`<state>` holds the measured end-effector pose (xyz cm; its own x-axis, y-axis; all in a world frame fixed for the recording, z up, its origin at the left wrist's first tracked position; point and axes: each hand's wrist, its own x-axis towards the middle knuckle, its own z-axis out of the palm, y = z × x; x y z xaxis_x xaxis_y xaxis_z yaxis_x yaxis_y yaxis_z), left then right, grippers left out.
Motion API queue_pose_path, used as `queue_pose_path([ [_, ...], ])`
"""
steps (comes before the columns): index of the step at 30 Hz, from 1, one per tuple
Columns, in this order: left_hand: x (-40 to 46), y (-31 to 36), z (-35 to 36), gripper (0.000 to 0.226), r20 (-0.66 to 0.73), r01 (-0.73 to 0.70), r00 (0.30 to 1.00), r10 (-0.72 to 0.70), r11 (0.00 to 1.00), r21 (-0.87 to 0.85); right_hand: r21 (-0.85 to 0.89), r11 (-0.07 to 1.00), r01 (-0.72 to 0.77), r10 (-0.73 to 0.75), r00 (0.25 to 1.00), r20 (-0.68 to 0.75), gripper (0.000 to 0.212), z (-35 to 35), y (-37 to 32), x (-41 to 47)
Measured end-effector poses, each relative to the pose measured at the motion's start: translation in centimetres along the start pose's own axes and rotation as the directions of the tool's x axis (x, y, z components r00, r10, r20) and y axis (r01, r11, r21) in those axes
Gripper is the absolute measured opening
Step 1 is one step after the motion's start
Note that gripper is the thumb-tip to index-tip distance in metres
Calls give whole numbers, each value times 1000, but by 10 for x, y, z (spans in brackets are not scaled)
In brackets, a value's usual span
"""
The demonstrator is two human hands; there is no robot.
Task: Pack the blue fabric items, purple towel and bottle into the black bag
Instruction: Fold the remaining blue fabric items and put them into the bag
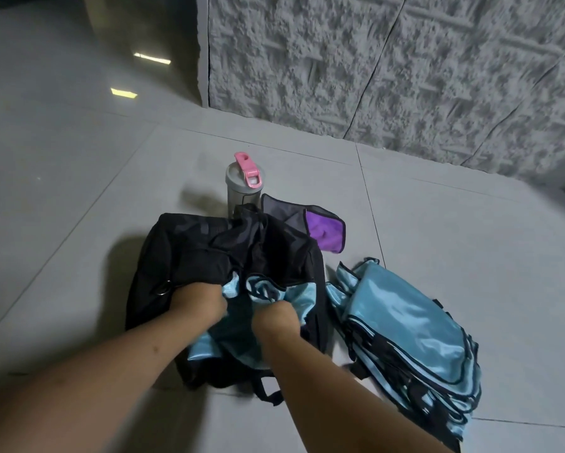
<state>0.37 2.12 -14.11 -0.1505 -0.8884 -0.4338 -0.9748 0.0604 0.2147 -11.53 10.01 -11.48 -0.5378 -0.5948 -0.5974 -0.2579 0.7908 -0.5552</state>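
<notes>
The black bag (189,256) lies on the tiled floor with its mouth towards me. Blue fabric (265,289) sits in that mouth. My left hand (199,305) and my right hand (278,317) both grip this blue fabric, with fingers curled and buried in it. A stack of several blue fabric items (412,325) with black trim lies on the floor right of the bag. The purple towel (323,228), partly grey, lies behind the bag. A grey bottle (243,188) with a pink lid stands upright behind the bag, next to the towel.
A rough grey textured wall (389,67) runs along the back right. Pale floor tiles (78,178) stretch out to the left and behind the bag.
</notes>
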Motion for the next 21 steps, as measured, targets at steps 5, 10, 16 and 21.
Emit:
queue_pose_path([
  [5, 17, -3, -2, 34, -53, 115, 992, -118, 992, -59, -173, 975, -136, 113, 984, -137, 32, -10, 19, 19],
  [10, 23, -8, 4, 28, 61, 125, 990, -125, 992, 13, -454, 886, -98, 70, 995, -77, 38, -5, 12, 26],
  [16, 18, -7, 15, 30, 55, 159, 986, -158, 987, -29, -704, 710, -10, 31, 999, 16, 48, 4, 3, 46],
  [21, 5, -4, 16, 9, -205, 16, 977, -64, 974, -226, -779, 547, 308, -361, 926, 113, 38, -5, 4, 51],
])
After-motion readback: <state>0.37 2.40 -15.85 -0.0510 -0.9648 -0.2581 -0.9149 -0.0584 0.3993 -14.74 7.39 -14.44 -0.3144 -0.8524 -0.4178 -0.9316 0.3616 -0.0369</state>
